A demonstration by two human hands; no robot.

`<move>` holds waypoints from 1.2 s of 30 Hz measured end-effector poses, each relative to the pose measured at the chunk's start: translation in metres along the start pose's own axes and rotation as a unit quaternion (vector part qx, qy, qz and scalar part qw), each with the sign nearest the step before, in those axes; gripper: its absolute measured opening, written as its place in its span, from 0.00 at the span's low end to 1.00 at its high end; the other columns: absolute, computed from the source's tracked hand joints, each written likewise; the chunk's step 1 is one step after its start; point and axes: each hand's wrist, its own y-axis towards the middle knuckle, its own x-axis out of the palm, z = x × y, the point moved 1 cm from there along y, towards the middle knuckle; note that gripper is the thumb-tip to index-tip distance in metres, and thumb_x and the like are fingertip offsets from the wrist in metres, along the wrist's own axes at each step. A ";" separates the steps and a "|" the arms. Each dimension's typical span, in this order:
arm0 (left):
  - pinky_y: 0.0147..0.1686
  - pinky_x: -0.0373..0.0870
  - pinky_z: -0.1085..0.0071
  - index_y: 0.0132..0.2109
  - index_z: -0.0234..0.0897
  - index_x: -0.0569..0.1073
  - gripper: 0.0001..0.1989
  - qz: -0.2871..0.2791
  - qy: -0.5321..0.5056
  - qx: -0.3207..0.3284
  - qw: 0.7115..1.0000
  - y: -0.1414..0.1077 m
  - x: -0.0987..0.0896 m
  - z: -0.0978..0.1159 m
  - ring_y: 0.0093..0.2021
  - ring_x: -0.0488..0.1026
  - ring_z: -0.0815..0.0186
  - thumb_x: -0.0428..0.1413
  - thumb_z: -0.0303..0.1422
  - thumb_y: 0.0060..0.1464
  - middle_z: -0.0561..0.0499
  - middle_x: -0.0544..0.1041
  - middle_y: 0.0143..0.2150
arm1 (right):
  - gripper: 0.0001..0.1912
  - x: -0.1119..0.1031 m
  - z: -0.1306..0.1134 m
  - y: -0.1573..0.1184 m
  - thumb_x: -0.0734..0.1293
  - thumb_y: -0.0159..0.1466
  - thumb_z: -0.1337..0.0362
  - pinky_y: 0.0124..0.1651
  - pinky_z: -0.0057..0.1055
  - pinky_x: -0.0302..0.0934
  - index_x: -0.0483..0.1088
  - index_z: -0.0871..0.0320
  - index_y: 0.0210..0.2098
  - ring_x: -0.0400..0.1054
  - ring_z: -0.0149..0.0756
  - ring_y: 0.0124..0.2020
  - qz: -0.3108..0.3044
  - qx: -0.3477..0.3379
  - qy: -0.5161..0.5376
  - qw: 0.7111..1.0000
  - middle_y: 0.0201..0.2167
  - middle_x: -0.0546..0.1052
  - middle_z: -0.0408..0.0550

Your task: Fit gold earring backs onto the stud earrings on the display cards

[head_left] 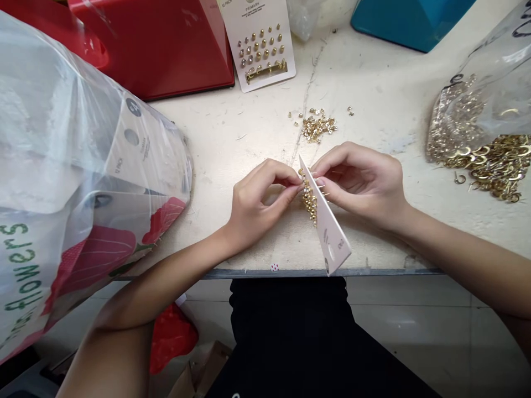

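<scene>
An earring card [332, 235] stands tilted on edge between my two hands, its lower end near the table's front edge. Gold stud earrings [309, 202] line its left face, and thin posts poke out of the right face. My left hand [265, 199] pinches at the studs near the card's far end; what exactly lies between its fingertips is hidden. On the other face, the thumb and fingers of my right hand [360, 182] close around the posts at the card's far end. Just beyond the hands lies a small pile of gold earring backs [318, 127].
A filled earring card [263, 47] leans by a red holder [166, 50] at the back. Plastic bags flank me: one with printed cards [136, 160] at left, one spilling gold hoops [493, 166] at right. A teal holder [410, 22] stands at the back.
</scene>
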 end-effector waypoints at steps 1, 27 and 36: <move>0.35 0.78 0.78 0.41 0.37 0.73 0.07 -0.004 0.003 0.005 1.000 0.000 0.000 0.001 0.35 0.76 0.72 0.62 0.26 0.56 0.52 0.76 0.35 | 0.05 0.000 0.000 0.000 0.70 0.61 0.73 0.37 0.23 0.74 0.74 0.57 0.35 0.74 0.28 0.34 0.003 -0.002 0.000 1.000 0.32 0.77 0.43; 0.36 0.77 0.80 0.41 0.37 0.73 0.06 -0.001 -0.081 -0.076 0.994 0.004 0.001 0.003 0.36 0.77 0.75 0.62 0.32 0.59 0.53 0.77 0.36 | 0.07 0.002 0.000 -0.004 0.69 0.64 0.72 0.42 0.31 0.77 0.74 0.55 0.40 0.76 0.33 0.38 -0.004 -0.069 -0.062 0.996 0.36 0.79 0.46; 0.24 0.70 0.77 0.33 0.34 0.69 0.30 -0.091 -0.166 -0.227 0.955 0.024 -0.011 0.015 0.26 0.69 0.76 0.60 0.60 0.43 0.55 0.72 0.28 | 0.19 -0.008 -0.001 0.004 0.69 0.63 0.72 0.51 0.35 0.76 0.73 0.48 0.51 0.70 0.36 0.52 -0.025 -0.075 -0.103 0.992 0.49 0.74 0.47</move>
